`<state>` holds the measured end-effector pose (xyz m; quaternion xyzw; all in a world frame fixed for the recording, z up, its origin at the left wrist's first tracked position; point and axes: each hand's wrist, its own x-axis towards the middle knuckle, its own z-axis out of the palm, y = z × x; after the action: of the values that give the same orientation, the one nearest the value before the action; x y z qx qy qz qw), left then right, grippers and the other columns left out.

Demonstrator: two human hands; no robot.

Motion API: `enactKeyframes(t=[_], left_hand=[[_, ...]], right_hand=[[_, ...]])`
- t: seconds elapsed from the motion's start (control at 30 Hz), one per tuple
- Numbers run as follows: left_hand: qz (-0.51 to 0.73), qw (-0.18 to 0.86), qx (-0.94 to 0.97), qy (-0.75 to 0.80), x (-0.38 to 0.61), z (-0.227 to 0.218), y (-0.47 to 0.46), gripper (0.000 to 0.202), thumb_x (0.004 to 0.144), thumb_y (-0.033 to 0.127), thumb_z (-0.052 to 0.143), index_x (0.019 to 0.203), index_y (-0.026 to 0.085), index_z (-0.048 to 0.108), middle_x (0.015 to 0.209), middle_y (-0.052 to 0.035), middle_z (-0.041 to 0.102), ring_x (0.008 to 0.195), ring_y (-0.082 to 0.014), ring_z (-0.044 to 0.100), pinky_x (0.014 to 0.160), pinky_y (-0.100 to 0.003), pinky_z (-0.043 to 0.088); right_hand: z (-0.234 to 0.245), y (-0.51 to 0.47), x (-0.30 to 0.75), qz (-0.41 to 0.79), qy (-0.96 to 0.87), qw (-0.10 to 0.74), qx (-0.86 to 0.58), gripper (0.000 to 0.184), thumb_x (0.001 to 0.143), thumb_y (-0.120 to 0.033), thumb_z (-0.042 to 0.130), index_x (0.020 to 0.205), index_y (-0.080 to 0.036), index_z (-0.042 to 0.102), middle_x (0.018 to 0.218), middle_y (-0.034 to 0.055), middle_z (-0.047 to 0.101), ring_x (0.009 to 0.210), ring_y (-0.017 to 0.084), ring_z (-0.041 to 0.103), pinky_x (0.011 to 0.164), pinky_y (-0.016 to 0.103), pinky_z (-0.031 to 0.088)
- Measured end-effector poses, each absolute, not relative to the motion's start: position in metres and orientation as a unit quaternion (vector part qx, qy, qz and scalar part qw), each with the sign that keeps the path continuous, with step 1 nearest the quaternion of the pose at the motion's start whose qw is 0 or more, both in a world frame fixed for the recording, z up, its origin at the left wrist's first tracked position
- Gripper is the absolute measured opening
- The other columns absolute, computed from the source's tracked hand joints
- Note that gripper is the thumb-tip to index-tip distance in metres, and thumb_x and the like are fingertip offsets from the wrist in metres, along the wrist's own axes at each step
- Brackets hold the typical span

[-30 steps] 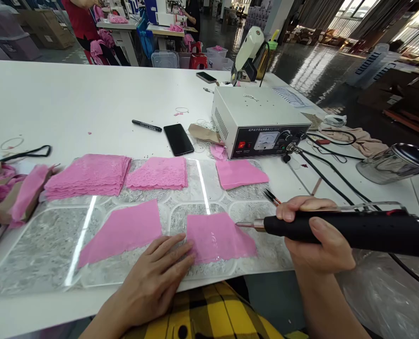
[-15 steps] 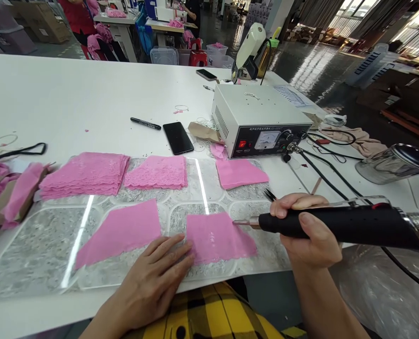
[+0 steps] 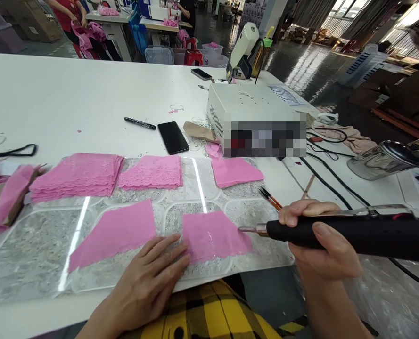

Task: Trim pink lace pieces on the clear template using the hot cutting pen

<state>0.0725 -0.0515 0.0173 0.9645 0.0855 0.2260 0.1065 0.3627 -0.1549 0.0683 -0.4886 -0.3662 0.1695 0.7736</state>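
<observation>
A black handheld ultrasonic welder (image 3: pixel 336 235) with a thin metal tip is gripped in my right hand (image 3: pixel 325 245). Its tip points left, at the slanted right edge of a pink fabric piece (image 3: pixel 212 235); whether they touch I cannot tell. My left hand (image 3: pixel 156 268) lies flat with fingers stretched, the fingertips at that piece's lower left edge. Left of it a second pink fabric piece (image 3: pixel 119 233) rests on the clear patterned mat (image 3: pixel 28 249). Behind stand a thick stack of pink lace pieces (image 3: pixel 77 176), a smaller lace stack (image 3: pixel 152 172) and smooth pink pieces (image 3: pixel 235 172).
A white control box (image 3: pixel 255 103), its front panel blurred, stands behind the mat with black cables (image 3: pixel 327 183) running to the right. Nearby lie a phone (image 3: pixel 173 138), a marker (image 3: pixel 139 123), tweezers (image 3: pixel 271 197) and a lidded glass jar (image 3: pixel 382 160). People work at sewing tables in the background.
My right hand has moved the welder slightly right and down, its tip following the slanted edge of the pink piece. The left hand stays nearly in place. The view has shifted a little.
</observation>
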Motion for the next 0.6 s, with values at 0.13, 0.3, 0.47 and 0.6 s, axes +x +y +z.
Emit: enactKeyframes(t=[0.13,0.3,0.47,0.6], left_hand=[[0.228,0.1,0.965,0.084,0.073,0.018,-0.051,0.038,0.089,0.008,0.05,0.125,0.016,0.06,0.128,-0.0083,0.063,0.131,-0.0262,0.047,0.104,-0.042,0.041],[0.229,0.092,0.965,0.085,0.073,0.019,-0.051,0.039,0.089,0.009,0.049,0.125,0.018,0.06,0.127,-0.0072,0.064,0.131,-0.025,0.048,0.105,-0.04,0.041],[0.233,0.089,0.966,0.075,0.075,0.02,-0.048,0.038,0.089,0.01,0.049,0.125,0.017,0.06,0.126,-0.0072,0.065,0.13,-0.024,0.048,0.108,-0.037,0.039],[0.236,0.084,0.965,0.071,0.074,0.02,-0.046,0.037,0.09,0.011,0.049,0.125,0.018,0.061,0.125,-0.0072,0.065,0.129,-0.024,0.05,0.106,-0.036,0.041]], right_hand=[[0.067,-0.154,0.362,0.166,-0.376,0.77,-0.488,0.012,0.072,-0.035,0.064,0.078,-0.024,0.066,0.075,0.0035,0.056,0.054,0.014,0.05,0.052,0.036,0.047],[0.067,-0.151,0.364,0.171,-0.383,0.774,-0.475,0.008,0.071,-0.028,0.064,0.076,-0.022,0.066,0.073,0.0024,0.06,0.054,0.014,0.053,0.052,0.034,0.049],[0.071,-0.153,0.365,0.175,-0.38,0.772,-0.479,0.008,0.071,-0.028,0.064,0.075,-0.022,0.066,0.071,0.0019,0.059,0.054,0.014,0.054,0.05,0.033,0.048],[0.075,-0.164,0.368,0.158,-0.367,0.779,-0.483,0.01,0.07,-0.029,0.065,0.075,-0.021,0.065,0.071,0.0018,0.058,0.052,0.013,0.052,0.05,0.032,0.048]])
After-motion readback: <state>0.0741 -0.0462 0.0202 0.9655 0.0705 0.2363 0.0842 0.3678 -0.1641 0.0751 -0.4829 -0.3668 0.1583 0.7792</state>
